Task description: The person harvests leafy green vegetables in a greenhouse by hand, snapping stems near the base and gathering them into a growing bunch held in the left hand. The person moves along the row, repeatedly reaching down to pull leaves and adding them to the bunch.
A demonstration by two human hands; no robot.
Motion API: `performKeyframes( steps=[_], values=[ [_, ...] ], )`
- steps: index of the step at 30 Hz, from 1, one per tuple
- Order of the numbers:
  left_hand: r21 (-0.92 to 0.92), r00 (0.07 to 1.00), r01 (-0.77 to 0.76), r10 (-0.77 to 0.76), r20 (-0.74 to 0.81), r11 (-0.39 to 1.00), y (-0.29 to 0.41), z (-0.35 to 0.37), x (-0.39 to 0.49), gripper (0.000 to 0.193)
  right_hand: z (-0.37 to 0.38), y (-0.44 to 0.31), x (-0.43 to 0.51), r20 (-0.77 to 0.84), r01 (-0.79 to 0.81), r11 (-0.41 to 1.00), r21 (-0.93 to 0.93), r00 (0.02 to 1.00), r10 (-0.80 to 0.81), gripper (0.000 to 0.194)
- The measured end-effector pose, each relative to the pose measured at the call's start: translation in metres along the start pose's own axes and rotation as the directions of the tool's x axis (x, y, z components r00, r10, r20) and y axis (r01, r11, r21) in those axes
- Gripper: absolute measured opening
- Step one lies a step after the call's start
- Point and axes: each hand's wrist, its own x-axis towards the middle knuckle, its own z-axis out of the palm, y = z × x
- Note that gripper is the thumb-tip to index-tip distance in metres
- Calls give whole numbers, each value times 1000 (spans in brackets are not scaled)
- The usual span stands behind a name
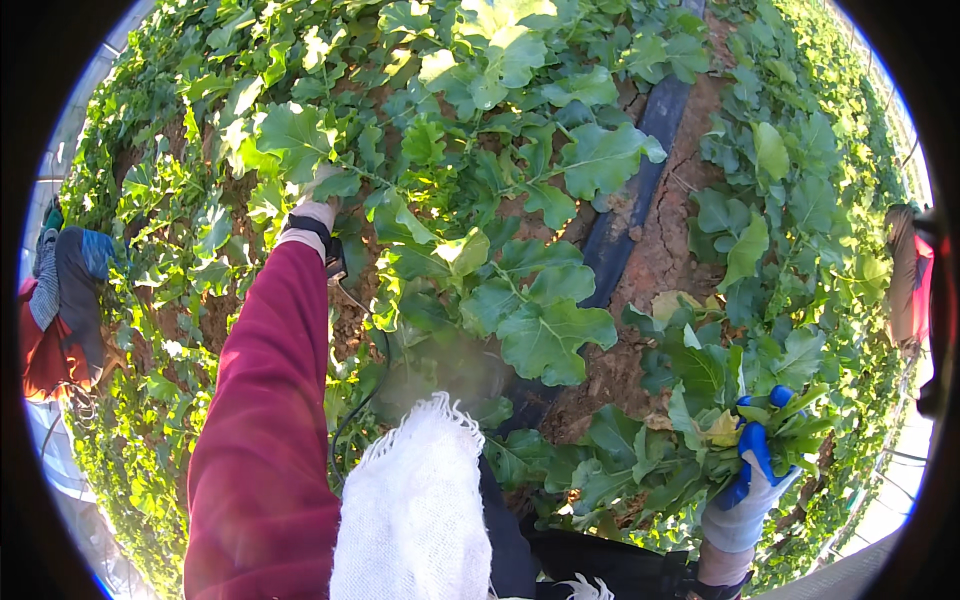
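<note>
My left hand (324, 187) reaches in among lobed green leaves (294, 141) at the upper left; leaves cover its fingers, so its grip is hidden. A dark strap with a small device (335, 259) is around that wrist, below a maroon sleeve. At the lower right, my right hand (761, 457) wears a white glove with blue coating and is closed around a bunch of green leaves (705, 375). The cut-looking stalks (806, 427) stick out on the right side of the fist, and a yellowed leaf (724, 430) lies against the bunch.
A black flat hose or strip (622, 240) runs over cracked reddish soil (667, 217) between dense leafy rows. White fringed cloth (416, 510) hangs before me, and a thin cable trails from my left wrist. Parts of other people are at the far left (71, 300) and far right (904, 277).
</note>
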Motion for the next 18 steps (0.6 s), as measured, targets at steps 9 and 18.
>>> performKeyframes(
  steps=[9, 18],
  values=[
    [-24, 978, 28, -23, 205, 999, 46, -57, -14, 39, 2, 4, -1, 52, 103, 982, -159, 994, -96, 47],
    [-199, 951, 245, -196, 238, 949, 60, -74, -17, 39, 11, -3, 0, -18, 36, 990, -138, 999, -39, 44]
  ],
)
